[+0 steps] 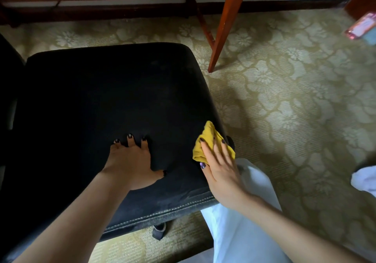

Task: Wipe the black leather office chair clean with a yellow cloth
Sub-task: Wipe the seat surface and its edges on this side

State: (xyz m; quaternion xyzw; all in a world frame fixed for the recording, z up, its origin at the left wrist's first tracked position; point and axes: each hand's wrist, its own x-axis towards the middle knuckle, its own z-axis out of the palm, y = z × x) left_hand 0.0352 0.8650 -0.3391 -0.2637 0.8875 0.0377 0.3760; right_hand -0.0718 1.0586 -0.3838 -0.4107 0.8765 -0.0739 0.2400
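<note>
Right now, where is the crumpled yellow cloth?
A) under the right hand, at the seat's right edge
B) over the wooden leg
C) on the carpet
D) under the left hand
A: the right hand presses the crumpled yellow cloth on the black leather chair seat, at its right edge.

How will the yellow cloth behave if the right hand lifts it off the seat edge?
Probably floppy: the yellow cloth is bunched in soft folds under the right hand, so it should droop. Likely light, since it is small and crumpled. It may slide easily on the smooth black chair seat.
</note>
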